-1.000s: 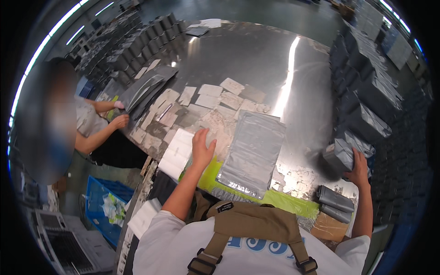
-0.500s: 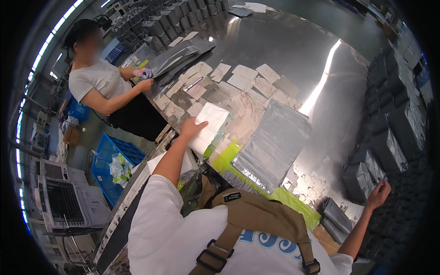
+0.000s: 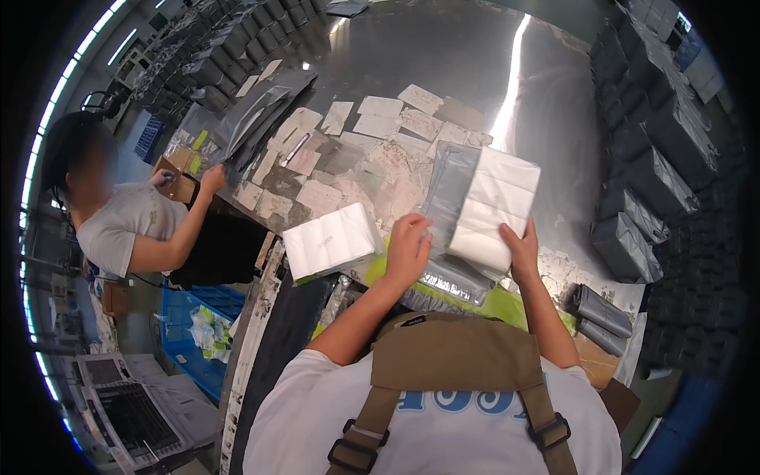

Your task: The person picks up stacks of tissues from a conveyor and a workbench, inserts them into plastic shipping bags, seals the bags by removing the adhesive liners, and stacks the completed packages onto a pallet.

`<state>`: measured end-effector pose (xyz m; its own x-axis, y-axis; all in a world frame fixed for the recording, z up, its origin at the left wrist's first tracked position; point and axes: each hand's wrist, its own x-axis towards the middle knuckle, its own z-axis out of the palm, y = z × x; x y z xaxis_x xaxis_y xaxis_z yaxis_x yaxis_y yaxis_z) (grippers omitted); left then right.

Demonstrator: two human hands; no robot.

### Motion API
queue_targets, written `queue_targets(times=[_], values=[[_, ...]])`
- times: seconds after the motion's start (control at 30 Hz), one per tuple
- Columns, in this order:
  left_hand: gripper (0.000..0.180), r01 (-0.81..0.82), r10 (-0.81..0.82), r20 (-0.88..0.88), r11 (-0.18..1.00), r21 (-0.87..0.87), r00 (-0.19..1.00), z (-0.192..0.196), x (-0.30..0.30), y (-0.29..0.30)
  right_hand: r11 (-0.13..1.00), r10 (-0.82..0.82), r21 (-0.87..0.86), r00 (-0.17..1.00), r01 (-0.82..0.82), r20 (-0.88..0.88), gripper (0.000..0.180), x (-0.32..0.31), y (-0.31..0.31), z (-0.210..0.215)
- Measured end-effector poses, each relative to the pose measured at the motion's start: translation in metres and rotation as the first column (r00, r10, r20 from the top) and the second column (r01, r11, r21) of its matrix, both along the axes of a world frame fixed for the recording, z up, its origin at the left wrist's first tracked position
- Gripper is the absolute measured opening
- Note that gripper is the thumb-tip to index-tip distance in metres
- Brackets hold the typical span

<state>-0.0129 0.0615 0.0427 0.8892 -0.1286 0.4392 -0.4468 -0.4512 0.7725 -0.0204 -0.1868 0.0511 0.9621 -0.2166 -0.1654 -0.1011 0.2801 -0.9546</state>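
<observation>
My right hand (image 3: 521, 250) grips the near right side of a white folded packet (image 3: 497, 207), thumb on its top. The packet lies over a stack of flat grey plastic bags (image 3: 448, 180) on the metal table. My left hand (image 3: 407, 252) is just left of the packet, by the stack's near left edge. Its fingers are bent and loosely apart, with nothing visible in them. Farther left, a second white packet (image 3: 331, 241) rests on the table's near edge, apart from both hands.
A co-worker (image 3: 134, 214) stands at the left with hands near grey bags (image 3: 265, 111). Filled grey packages (image 3: 629, 229) are lined up at the right. Rolled grey bags (image 3: 602, 309) lie near right. Worn paper labels (image 3: 380, 123) cover the table's middle. A blue crate (image 3: 176, 332) sits lower left.
My left hand has left the white packet at the left and moved right. My right hand has come in from the grey packages onto a white packet now over the grey bags. The view has shifted.
</observation>
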Motion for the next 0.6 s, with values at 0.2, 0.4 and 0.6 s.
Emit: queue_targets(times=[0.2, 0.4, 0.6], values=[[0.044, 0.323, -0.371, -0.009, 0.796, 0.511, 0.929, -0.059, -0.014, -0.037, 0.975, -0.182, 0.102, 0.971, 0.199, -0.154, 0.060, -0.085, -0.076, -0.027], [0.032, 0.433, -0.443, -0.149, 0.656, 0.618, 0.884, -0.054, 0.013, -0.045, 0.971, -0.178, -0.177, 0.981, 0.161, -0.081, 0.091, -0.140, -0.046, -0.030], [0.009, 0.421, -0.473, -0.060, 0.711, 0.563, 0.879, -0.071, 0.029, -0.029, 0.993, 0.054, -0.093, 0.983, -0.071, -0.177, 0.087, -0.158, -0.022, -0.039]])
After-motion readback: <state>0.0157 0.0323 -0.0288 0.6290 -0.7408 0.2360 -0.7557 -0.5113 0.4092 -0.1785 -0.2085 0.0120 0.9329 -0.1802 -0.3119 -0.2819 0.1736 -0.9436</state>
